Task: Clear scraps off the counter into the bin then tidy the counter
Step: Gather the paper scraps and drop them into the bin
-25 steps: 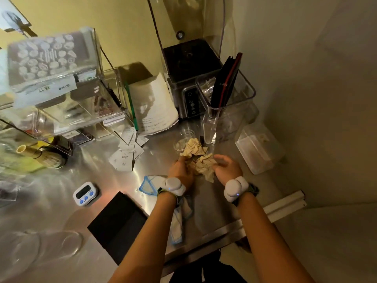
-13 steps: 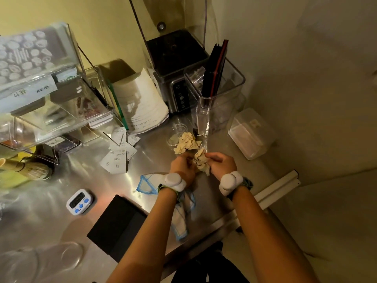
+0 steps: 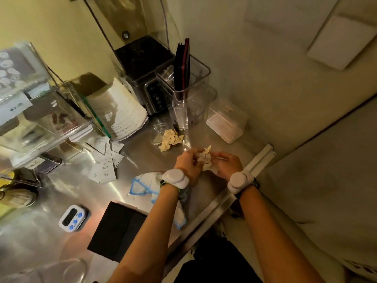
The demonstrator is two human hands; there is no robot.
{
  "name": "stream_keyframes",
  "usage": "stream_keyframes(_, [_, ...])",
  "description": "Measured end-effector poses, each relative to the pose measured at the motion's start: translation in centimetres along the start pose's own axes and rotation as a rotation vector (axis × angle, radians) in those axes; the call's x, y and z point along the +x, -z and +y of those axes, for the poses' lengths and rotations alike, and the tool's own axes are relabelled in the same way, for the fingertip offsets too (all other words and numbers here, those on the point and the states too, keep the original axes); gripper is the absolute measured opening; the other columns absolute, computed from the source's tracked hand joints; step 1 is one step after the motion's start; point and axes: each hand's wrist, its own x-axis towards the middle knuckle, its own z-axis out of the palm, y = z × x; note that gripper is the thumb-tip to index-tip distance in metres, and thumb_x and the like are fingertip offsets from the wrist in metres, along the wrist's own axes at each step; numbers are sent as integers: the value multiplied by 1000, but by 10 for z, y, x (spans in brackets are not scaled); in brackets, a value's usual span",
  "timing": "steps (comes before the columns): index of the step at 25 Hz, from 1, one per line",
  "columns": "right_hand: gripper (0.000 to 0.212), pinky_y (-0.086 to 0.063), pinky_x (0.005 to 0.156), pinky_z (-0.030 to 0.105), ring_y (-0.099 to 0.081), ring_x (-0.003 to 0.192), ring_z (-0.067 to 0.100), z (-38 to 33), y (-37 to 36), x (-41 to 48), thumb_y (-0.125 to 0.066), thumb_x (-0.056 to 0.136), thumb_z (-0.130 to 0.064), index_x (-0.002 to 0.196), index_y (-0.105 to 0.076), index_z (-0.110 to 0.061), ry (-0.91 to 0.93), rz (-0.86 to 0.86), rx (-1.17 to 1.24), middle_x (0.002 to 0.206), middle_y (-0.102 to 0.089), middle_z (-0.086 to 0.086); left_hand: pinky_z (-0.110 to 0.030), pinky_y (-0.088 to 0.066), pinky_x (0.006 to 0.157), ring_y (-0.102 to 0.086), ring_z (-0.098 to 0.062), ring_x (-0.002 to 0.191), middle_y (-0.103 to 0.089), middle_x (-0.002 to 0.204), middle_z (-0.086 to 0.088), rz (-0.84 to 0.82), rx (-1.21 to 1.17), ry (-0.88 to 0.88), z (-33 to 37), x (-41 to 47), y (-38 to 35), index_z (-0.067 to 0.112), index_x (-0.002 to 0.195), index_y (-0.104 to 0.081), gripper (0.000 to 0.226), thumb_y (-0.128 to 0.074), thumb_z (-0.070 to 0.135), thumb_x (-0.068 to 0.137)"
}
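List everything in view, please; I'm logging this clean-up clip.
crumpled paper: 1, beige, held between both hands
paper scrap: 1, beige, counter by the glass
receipts: several, white, counter centre-left
cloth: 1, white with blue edge, under left wrist
timer: 1, white and blue, front left
black pad: 1, front edge
machine: 1, black and silver, back wall
plastic tub: 1, clear, back right
left hand: 1
right hand: 1
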Motion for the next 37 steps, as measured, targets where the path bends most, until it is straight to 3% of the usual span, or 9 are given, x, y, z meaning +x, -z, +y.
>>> stream_keyframes(5, [15,-57,93,43,-68,104,31,13,38,-12,-71,82,-13,94,-73,-21,-106,81,144,112,-72,14,-21,-45,77,-60,-11,83,-62,91,5,-81,35,-107,32,-2,-22,21,118,-63,30,-64,19,88])
stream_keyframes(8, [14,-61,81,37,-70,95,29,26,67,-16,-72,82,-12,78,-71,-26,-135,166,202,99,-74,12,-30,-55,82,-68,-19,86,-71,93,-5,-154,56,-124,56,3,-46,17,110,-66,23,-67,20,87])
stream_keyframes(12, [12,-50,45,11,-67,69,14,50,109,-23,-67,86,-10,95,-74,-11,-149,269,231,88,-71,11,-32,-57,84,-70,-18,86,-73,95,-5,-235,123,-183,89,9,-80,16,104,-70,19,-68,26,88])
stream_keyframes(14, [17,-56,58,14,-69,76,18,63,130,-26,-67,87,-11,102,-74,-8,-147,312,236,96,-73,12,-38,-58,84,-70,-20,85,-74,91,-6,-256,113,-207,102,10,-99,15,100,-73,19,-69,29,87])
stream_keyframes(17, [15,-58,90,39,-69,97,28,87,159,-26,-65,89,-20,99,-75,-16,-191,345,258,104,-74,11,-38,-58,85,-70,-19,85,-73,92,-5,-321,126,-238,122,11,-131,16,100,-73,19,-68,30,87])
stream_keyframes(23, [8,-53,51,14,-71,65,3,134,196,-21,-80,75,-30,69,-76,-32,-263,312,381,65,-75,-14,-26,-53,77,-70,-22,87,-75,92,-8,-344,87,-223,137,10,-185,13,100,-74,19,-70,25,86])
stream_keyframes(29, [19,-54,55,14,-73,66,2,186,214,-1,-86,67,-21,69,-78,-38,-260,316,420,69,-77,-13,-25,-52,86,-69,-22,96,-73,105,-11,-477,60,-193,129,21,-236,11,110,-70,25,-65,24,90])
stream_keyframes(32, [21,-57,59,17,-74,69,6,216,214,14,-87,63,-25,71,-77,-42,-278,319,388,70,-76,-17,-35,-54,91,-68,-27,101,-72,110,-14,-562,85,-145,113,33,-264,8,116,-68,30,-65,23,90])
stream_keyframes(37, [24,-57,61,20,-72,72,8,261,208,42,-85,68,-18,67,-76,-41,-315,273,357,66,-75,-17,-27,-49,82,-68,-27,103,-72,108,-12,-537,91,-15,82,57,-309,8,108,-71,32,-75,20,79])
